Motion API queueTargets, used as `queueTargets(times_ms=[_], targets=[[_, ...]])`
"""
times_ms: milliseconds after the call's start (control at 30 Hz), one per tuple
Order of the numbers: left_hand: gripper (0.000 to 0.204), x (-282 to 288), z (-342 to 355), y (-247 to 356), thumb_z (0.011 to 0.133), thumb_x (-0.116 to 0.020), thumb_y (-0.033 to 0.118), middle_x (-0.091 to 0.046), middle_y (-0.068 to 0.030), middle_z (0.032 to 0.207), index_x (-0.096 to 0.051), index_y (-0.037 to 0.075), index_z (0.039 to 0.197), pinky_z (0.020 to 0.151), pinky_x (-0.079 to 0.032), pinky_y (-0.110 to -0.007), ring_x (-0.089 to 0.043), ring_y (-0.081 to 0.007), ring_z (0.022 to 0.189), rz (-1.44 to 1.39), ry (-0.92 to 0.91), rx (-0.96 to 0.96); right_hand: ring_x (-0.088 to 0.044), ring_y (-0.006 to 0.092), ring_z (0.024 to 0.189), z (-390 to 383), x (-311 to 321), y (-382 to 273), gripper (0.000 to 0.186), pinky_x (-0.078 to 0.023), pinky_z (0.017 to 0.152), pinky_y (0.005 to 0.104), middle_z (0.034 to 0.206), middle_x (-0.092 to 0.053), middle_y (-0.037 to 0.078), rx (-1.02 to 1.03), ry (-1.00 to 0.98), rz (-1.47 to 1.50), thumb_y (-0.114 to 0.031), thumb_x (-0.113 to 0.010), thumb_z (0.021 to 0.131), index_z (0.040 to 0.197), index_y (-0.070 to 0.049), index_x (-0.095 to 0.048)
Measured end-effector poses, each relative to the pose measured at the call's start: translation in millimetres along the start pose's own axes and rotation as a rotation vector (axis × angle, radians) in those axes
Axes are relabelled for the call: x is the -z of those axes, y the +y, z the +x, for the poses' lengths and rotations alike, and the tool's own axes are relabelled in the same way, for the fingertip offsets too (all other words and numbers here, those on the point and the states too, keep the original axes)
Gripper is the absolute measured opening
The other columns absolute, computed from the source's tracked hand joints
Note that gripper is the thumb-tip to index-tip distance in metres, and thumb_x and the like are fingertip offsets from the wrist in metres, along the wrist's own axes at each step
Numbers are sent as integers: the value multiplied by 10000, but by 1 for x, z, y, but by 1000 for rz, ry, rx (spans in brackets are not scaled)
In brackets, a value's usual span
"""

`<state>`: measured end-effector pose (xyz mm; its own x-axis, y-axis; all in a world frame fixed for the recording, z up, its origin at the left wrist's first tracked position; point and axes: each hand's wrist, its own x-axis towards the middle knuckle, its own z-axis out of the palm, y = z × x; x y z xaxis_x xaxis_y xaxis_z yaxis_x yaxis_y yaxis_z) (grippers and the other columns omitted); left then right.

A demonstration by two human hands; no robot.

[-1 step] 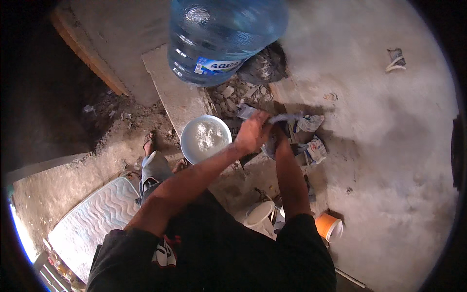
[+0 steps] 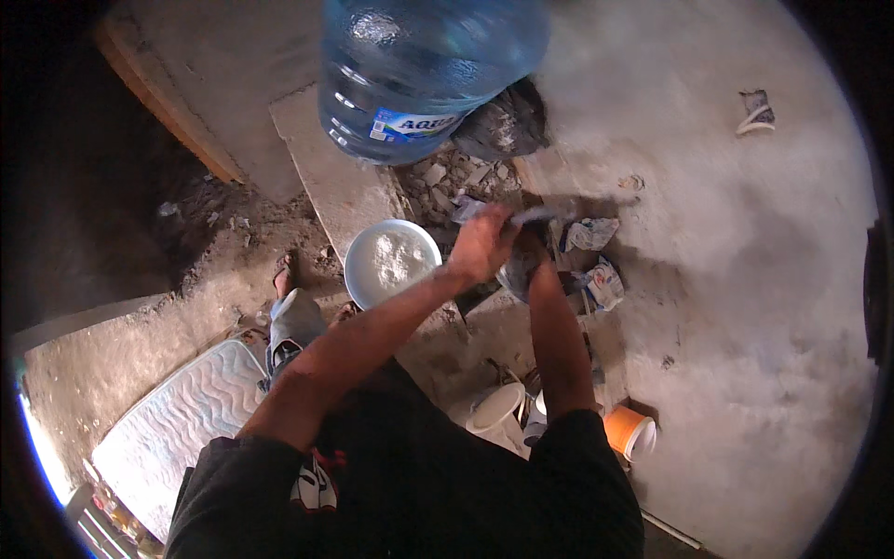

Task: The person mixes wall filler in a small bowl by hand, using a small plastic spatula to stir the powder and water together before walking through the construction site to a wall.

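My left hand point(image 2: 480, 247) has its fingers closed on a blurred, flat grey-purple tool point(image 2: 549, 213), whose shape I cannot make out fully. Just behind and right of it, my right hand point(image 2: 532, 250) is partly hidden, by a dark grey object point(image 2: 512, 279) that I cannot name. Left of both hands stands a pale round basin point(image 2: 366, 275) holding cloudy white material. Crumpled white packets point(image 2: 603, 287) lie to their right, and broken rubble point(image 2: 456, 177) lies beyond the hands.
A big blue water jug point(image 2: 428, 56) stands beside a dark bag point(image 2: 507, 126) on a concrete slab point(image 2: 326, 186). My sandalled feet point(image 2: 284, 275) are at left, near a quilted mattress point(image 2: 177, 419). A cream bucket point(image 2: 494, 419) and orange bucket point(image 2: 624, 429) stand at lower right.
My hands and the tool have shifted very slightly, and the tool is more blurred. The surrounding things look the same.
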<state>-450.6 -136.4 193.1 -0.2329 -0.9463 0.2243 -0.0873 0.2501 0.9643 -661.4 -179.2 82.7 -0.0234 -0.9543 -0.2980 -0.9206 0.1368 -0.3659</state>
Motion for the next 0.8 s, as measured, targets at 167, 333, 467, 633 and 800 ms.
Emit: queueTargets(times_ms=[167,333,467,633,800], targets=[[293,28,49,-7,869,-594,244,-632,-227,834,-594,-13,1009,714,-476,-409,-629,-349,815,30,-132,223,-591,225,934,-11,50,-19,394,-457,832,350,1080,-635,149,-74,-29,505,-109,-603,787,1143,57,-584],[342,50,66,-27,850,-636,295,-631,-130,717,-606,-26,966,644,-473,-348,-598,-196,675,44,-308,265,-576,181,887,-41,87,-48,331,-450,789,286,1020,-639,92,-179,-102,820,-13,-545,815,1139,42,-584],[376,77,64,-28,848,-656,332,-638,-74,775,-619,3,1026,629,-471,-319,-576,-150,695,-68,-507,307,-580,125,820,-56,113,-70,261,-456,712,251,948,-639,45,-160,-234,926,-15,-550,822,1076,13,-601],[435,119,59,-13,853,-662,342,-620,-59,866,-600,20,1140,661,-470,-294,-566,-131,767,-120,-589,299,-586,84,792,-81,143,-119,232,-453,674,227,915,-639,10,-89,-216,804,-73,-620,839,1062,-15,-597],[320,175,31,-49,864,-636,274,-619,-27,869,-635,15,1051,682,-458,-283,-538,-106,768,-309,-223,226,-586,72,795,-109,139,-168,184,-454,673,221,908,-643,2,49,-291,790,-77,-621,847,1023,-25,-617]])
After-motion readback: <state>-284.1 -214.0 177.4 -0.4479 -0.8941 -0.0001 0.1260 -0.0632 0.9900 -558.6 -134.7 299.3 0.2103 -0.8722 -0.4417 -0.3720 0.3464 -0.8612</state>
